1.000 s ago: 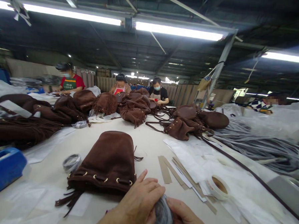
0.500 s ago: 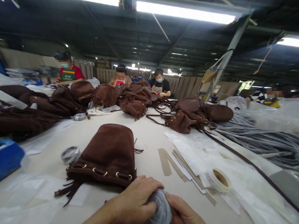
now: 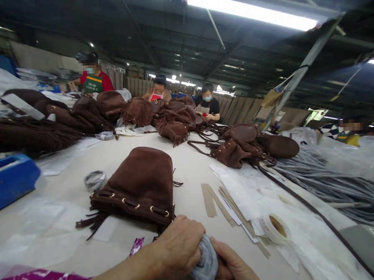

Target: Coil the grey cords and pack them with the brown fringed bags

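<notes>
Gripping a wad of grey paper (image 3: pixel 206 262) at the near edge of the bench (image 3: pixel 188 165): left hand (image 3: pixel 180 248) curled over its top, right hand (image 3: pixel 233 269) clasping its other side. Just beyond, touching the left knuckles, a brown suede drawstring bag (image 3: pixel 141 186); near the right, a tape roll (image 3: pixel 274 227).

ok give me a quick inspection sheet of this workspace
surface: pale table, crowded with work
job's things: grey wad gripped between both hands; brown drawstring bag lying just beyond them
clutter: tape roll, card strips, plastic sheets, blue bin, piled brown bags
hands: left hand and right hand both closed on the wad
cables: bundle of grey cords at the right
surroundings: other people seated at the far side, strip lights overhead
</notes>
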{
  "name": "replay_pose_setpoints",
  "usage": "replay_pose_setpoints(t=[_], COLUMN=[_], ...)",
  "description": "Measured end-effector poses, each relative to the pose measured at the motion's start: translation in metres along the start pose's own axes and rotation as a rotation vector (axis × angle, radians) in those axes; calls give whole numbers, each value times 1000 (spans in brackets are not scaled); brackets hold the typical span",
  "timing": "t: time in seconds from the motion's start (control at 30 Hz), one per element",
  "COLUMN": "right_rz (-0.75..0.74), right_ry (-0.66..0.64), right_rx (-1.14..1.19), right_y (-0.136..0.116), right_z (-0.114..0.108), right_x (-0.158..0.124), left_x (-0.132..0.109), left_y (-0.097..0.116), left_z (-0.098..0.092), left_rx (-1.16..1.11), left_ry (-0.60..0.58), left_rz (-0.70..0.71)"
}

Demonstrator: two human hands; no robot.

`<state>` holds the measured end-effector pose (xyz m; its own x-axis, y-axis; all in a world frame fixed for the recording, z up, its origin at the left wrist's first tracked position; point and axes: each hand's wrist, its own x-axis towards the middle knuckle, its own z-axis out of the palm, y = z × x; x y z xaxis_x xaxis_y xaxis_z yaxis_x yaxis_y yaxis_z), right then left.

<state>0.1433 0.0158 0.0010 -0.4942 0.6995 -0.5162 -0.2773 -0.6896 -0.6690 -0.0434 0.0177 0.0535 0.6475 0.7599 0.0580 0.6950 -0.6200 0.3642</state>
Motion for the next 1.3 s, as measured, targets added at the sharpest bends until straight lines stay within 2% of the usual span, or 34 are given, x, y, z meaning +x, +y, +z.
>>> replay_pose_setpoints(t=[0.2, 0.33, 0.5, 0.63, 0.97, 1.13, 1.3], right_rz=[-29, -84, -73, -43, -6, -50, -57], right_ry=[50, 64, 49, 50, 27, 10, 18], right_rx=[-12, -31, -47, -68, -75, -69, -82], right_y=[1, 2, 3, 2, -7, -5, -4], right_z=[6, 14, 12, 9, 27, 25, 23], right_x=[1, -2, -2, 0, -13, -9, -14], left_x=[3, 2, -2, -4, -1, 1, 1], left_y=[-1, -1, -5, -8, -13, -11, -11], left_z=[8, 8, 3, -1, -16, -11, -6], left_rx=[62, 48, -110, -207, -236, -184, -176], left_ry=[44, 18, 1, -39, -129, -94, -86], left_rz=[-42, -75, -20, -27, 28, -9, 33])
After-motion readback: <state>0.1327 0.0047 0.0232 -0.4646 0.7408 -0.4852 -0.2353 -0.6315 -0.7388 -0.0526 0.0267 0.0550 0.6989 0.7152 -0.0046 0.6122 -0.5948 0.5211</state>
